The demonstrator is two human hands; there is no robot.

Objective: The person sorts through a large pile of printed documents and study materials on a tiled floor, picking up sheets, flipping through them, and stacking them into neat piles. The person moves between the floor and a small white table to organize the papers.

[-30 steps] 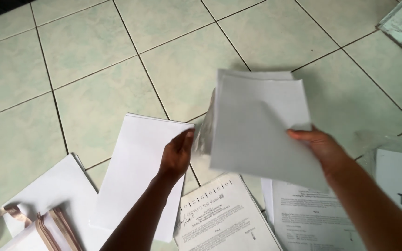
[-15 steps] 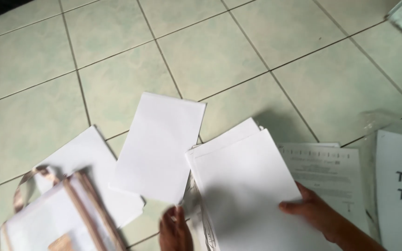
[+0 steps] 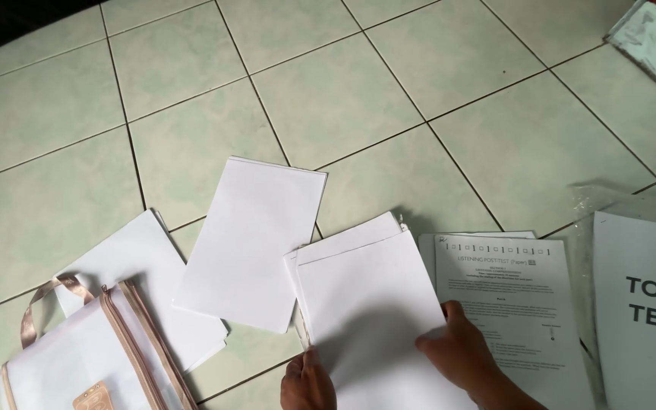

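A stack of blank white sheets lies on the tiled floor at bottom centre. My right hand rests flat on its right side, fingers spread over the paper. My left hand touches the stack's lower left edge with its fingertips. Another stack of blank white paper lies just to the left, apart from both hands. Printed test sheets lie to the right of the stack under my right hand.
A white zip bag with tan handles sits at bottom left on more white sheets. A paper with large dark letters inside a clear plastic sleeve lies at the right edge. Pale green floor tiles fill the far half.
The stack I held up in both hands has come down onto the floor over a printed sheet. My hands now rest on it instead of gripping it.
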